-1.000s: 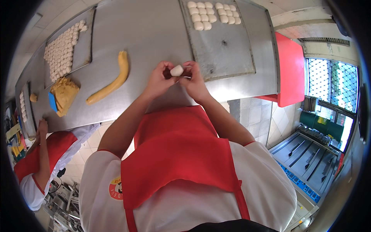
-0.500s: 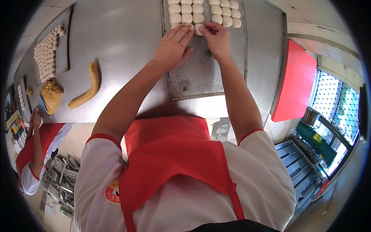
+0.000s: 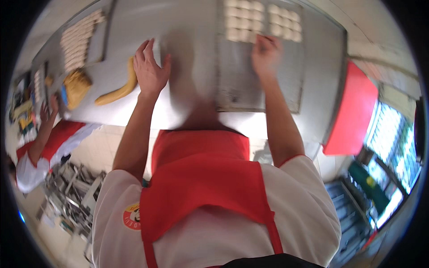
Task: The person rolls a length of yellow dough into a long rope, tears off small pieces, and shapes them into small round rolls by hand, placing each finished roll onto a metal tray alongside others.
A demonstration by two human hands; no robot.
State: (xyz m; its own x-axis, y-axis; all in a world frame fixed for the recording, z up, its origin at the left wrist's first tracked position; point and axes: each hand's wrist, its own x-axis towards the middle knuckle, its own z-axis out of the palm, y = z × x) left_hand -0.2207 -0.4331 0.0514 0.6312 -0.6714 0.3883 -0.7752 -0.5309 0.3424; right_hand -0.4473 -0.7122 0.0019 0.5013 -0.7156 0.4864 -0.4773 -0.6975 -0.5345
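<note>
My left hand [image 3: 151, 69] is over the steel table with its fingers spread and nothing in it. Beside it, partly behind its fingers, lies a curved yellow-brown dough roll [image 3: 117, 94]. My right hand [image 3: 267, 54] is over the dark baking tray [image 3: 246, 89], at the near edge of the dough balls. Its fingers look curled, but motion blur hides whether they hold anything. Pale round dough balls stand in two blocks of rows on the tray, a left block [image 3: 243, 20] and a right block [image 3: 285, 23].
A yellow-brown dough lump [image 3: 77, 89] with something blue at its side sits at left. Beyond it, a second tray [image 3: 99, 49] holds many small dough pieces. A co-worker's hand [image 3: 49, 107] is at the table's left end. A red board [image 3: 353, 109] adjoins the table's right edge.
My left hand has left the dough balls and moved left to the dough roll. My right hand stays near the balls, now blurred. The whole view has shifted a little.
</note>
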